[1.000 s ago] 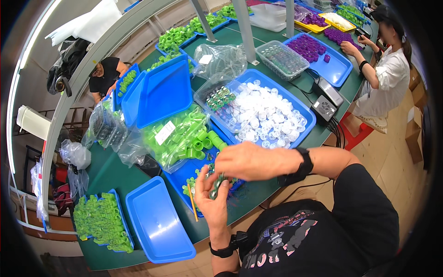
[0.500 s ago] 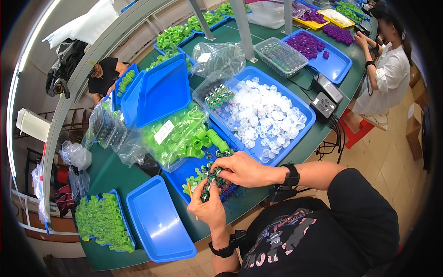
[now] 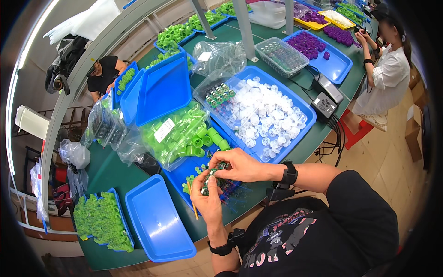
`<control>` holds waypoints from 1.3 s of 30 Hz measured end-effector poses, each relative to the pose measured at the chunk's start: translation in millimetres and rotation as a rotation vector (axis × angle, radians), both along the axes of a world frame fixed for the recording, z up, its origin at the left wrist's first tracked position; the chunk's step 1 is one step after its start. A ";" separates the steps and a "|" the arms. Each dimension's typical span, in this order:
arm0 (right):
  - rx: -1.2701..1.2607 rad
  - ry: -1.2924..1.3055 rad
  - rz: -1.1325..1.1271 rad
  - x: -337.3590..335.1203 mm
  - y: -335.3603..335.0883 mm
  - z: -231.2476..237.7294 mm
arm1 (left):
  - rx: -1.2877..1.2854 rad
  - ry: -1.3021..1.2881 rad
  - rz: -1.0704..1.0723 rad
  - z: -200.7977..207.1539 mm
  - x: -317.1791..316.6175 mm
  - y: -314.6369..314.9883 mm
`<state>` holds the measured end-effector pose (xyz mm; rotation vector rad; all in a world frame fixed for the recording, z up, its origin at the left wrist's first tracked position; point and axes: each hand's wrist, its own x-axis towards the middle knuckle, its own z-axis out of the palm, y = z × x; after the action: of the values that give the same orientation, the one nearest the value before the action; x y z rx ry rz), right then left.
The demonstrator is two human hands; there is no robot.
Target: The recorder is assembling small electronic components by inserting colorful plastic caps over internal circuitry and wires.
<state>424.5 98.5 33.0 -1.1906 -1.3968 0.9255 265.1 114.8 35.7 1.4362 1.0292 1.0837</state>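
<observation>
Over the front of a blue tray (image 3: 177, 181), my left hand (image 3: 208, 201) is closed on a short row of small green circuit boards (image 3: 212, 173). From the right, my right hand (image 3: 241, 166) pinches the same row at its far end, and its fingers partly cover the boards. Thin dark, red and blue wires (image 3: 234, 190) hang below my hands. A thin orange-yellow stick (image 3: 193, 201) is beside my left fingers; I cannot tell whether they touch it. Small light-green pieces (image 3: 189, 178) lie in the tray, and green plastic cups (image 3: 213, 137) lie loose behind my hands.
Clear plastic discs (image 3: 272, 117) fill a blue tray on the right, with a clear tub of boards (image 3: 219, 96) over its corner. A bag of green cups (image 3: 159, 143), an empty blue tray (image 3: 159, 217) and wired green cups (image 3: 102, 221) stand leftward. Two people (image 3: 390, 69) sit farther off.
My right hand has shifted slightly up and left, its fingers covering more of the board row. My hands have come closer together. On the right, the other person's hands have risen a little.
</observation>
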 end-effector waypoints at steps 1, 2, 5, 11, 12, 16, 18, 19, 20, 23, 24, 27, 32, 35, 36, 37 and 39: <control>-0.014 -0.019 -0.003 0.9 0.1 0.7 | -0.024 -0.031 -0.040 -0.2 0.4 -0.5; 0.018 -0.017 -0.035 -0.7 1.4 -3.3 | -0.023 -0.049 -0.035 -2.4 1.1 -1.8; 0.053 -0.164 -0.154 -1.5 -2.6 5.2 | 0.000 0.004 0.027 -4.8 -0.9 -4.2; 0.229 -0.425 -0.359 -15.0 -4.6 -3.3 | 0.244 0.307 0.151 -2.9 13.8 -15.4; 0.179 -0.423 -0.334 -12.4 -3.3 -7.5 | 0.141 0.194 0.160 -1.7 13.9 -14.6; 0.062 -0.536 -0.182 1.9 -5.4 10.1 | 0.052 0.028 0.050 -2.5 -3.7 -0.9; 0.101 -0.507 -0.193 -1.0 -4.6 8.5 | 0.044 -0.005 -0.006 -6.0 -5.9 0.3; 0.140 -0.479 -0.207 -2.4 -4.1 7.1 | 0.037 -0.039 -0.064 -6.2 -5.7 0.3; 0.140 -0.480 -0.208 -4.2 -4.1 4.9 | 0.037 -0.039 -0.065 -6.3 -3.7 -0.7; 0.230 -0.558 -0.153 -7.8 -2.9 -3.0 | 0.057 -0.082 -0.094 -6.4 5.7 -5.5; 0.235 -0.551 -0.163 -8.0 -2.1 -5.0 | 0.090 -0.006 -0.048 -4.4 7.1 -7.3; 0.235 -0.568 -0.199 -10.9 -3.7 -3.9 | 0.117 0.127 0.027 -1.0 9.4 -11.8; 0.273 -0.697 -0.255 -19.8 -7.0 -4.6 | 0.150 0.249 0.139 -3.3 10.4 -10.6; 0.206 -0.711 -0.314 -14.0 -6.8 2.6 | 0.202 0.231 0.156 -2.3 8.4 -5.7; 0.167 -0.786 -0.272 -6.9 -8.6 9.4 | 0.269 0.358 0.141 -4.6 3.1 -2.5; 0.131 -0.860 -0.223 -0.7 -8.5 15.8 | 0.335 0.487 0.133 -6.8 -2.8 0.1; 0.145 -0.896 -0.228 16.5 -4.5 29.7 | 0.327 0.464 0.126 -11.0 -8.8 2.6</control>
<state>441.0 94.0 62.7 -1.7024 -1.9097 0.0864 256.4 117.4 24.7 1.9706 1.3242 1.0677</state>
